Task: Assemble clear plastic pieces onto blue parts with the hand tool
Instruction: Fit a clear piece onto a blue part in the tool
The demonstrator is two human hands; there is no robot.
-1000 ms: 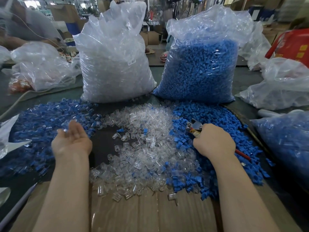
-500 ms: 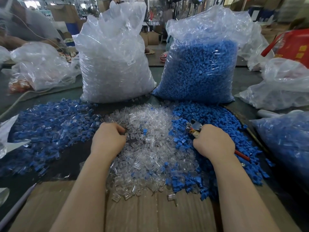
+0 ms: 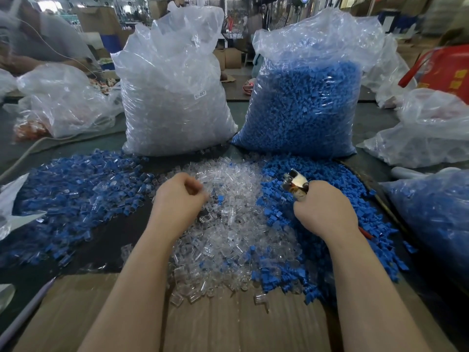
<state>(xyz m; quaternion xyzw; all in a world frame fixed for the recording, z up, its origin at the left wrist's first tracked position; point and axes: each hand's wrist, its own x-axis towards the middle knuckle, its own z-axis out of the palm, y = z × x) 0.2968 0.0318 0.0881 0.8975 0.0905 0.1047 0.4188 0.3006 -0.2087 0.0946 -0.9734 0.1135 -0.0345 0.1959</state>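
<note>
A heap of clear plastic pieces [image 3: 236, 224] lies in the middle of the table, with loose blue parts [image 3: 317, 174] heaped to its right. My left hand [image 3: 177, 199] sits on the heap's far left side, its fingers curled and pinching at a clear piece that they mostly hide. My right hand [image 3: 327, 209] rests on the blue parts and grips the hand tool [image 3: 295, 182]. The tool's metal jaws stick out past my fingers, and a red handle tip [image 3: 365, 233] shows behind my wrist.
A pile of blue parts with clear pieces fitted [image 3: 71, 191] covers the left. Two tall bags stand behind: clear pieces [image 3: 172, 97] and blue parts [image 3: 304, 105]. Another bag of blue parts [image 3: 436, 214] lies at right. Cardboard [image 3: 228, 326] covers the near edge.
My left hand moved right from the blue pile on the left, where it lay open, onto the clear heap and curled its fingers there. My right hand with the tool stayed put.
</note>
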